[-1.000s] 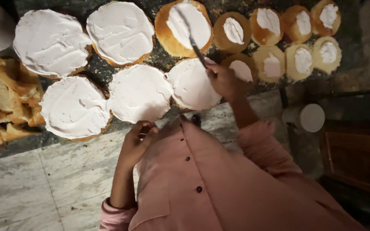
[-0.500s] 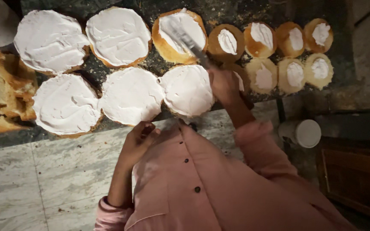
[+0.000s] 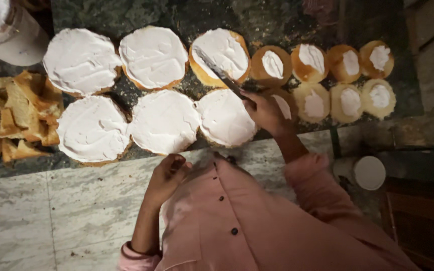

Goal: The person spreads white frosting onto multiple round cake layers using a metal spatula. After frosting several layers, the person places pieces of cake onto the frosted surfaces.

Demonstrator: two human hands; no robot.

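Spreading: the right hand (image 3: pixel 264 113) gripped the handle of a spreading knife (image 3: pixel 222 74), fingers closed round it, with the blade laid flat on the cream of the third large cake round (image 3: pixel 220 55) in the far row.
Step in hand: judged to be the smoothing of white cream over that round; its right rim was bare golden crust, while its cream was less even than on its neighbours.
Left hand: the left hand (image 3: pixel 167 176) was loosely curled at the near edge of the dark surface (image 3: pixel 277 20), holding nothing that could be seen, just beside the middle round of the near row (image 3: pixel 164 122).
Next move, as a judgement: it called for drawing the blade toward the uncovered rim with a flat, light stroke, so that cream did not spill onto the stone.
Finished rounds: five other large rounds, two in the far row and three in the near row, were fully white and lay touching or nearly touching each other.
Small cakes: eight small cakes (image 3: pixel 350 62) sat toward the right end of the surface in two rows, each with only a dab of cream; one was partly hidden under the right hand.
In the way: the wrist hung over the near-row round (image 3: pixel 225 118) and could smear it.
Around: cake trimmings (image 3: pixel 13 118) were piled at the left edge, a white container (image 3: pixel 3 30) stood at the far left corner, and a white-lidded cup (image 3: pixel 369 172) stood off to the right.
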